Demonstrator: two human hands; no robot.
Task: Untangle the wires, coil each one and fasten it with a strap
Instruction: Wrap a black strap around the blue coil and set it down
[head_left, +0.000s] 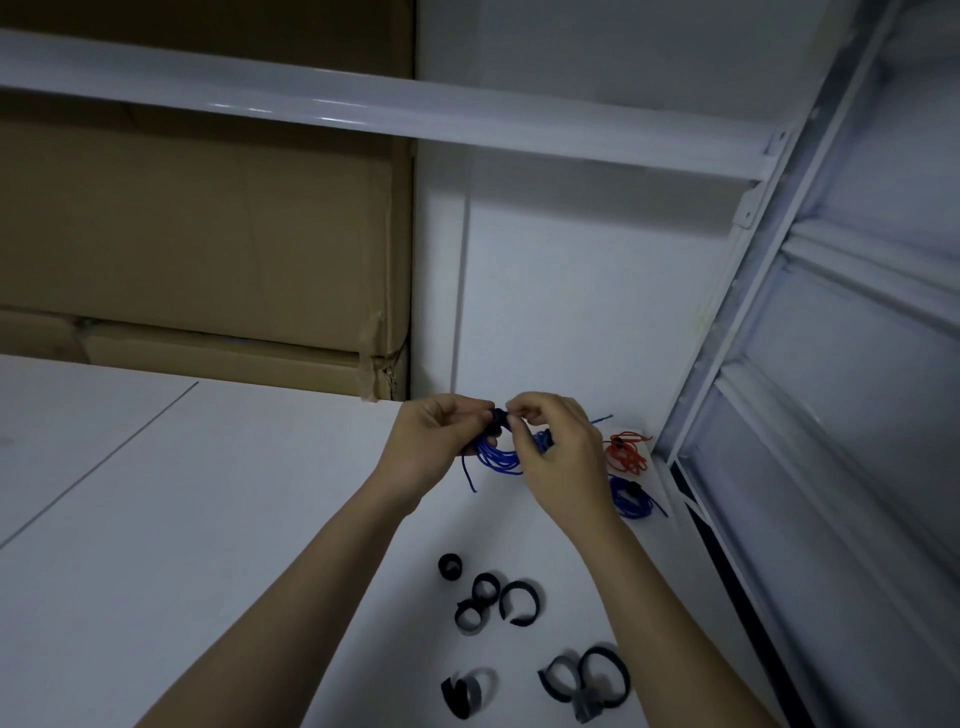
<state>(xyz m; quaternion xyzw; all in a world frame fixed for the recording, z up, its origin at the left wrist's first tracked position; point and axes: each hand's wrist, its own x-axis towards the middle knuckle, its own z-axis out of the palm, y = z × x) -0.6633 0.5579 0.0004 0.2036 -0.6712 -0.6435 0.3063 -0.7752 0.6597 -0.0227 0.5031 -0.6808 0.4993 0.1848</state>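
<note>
Head cam, wide-angle; looks fwd/down over white table (156, 519), close.

The right hand (558, 457) covers part of the blue wire coil (498, 454). The dark strap (500, 417) pinched between both hands is largely hidden. At 6 o'clock, both forearms are cut off by the frame edge.

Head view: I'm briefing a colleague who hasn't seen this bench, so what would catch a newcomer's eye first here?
Most striking is the blue wire coil held up at centre, the left hand and right hand pinching a black strap around its top. Right of them, by the table's far corner, lie a strapped red coil and a strapped blue coil. Nearer the camera, loose black straps curl on the white surface.
</note>
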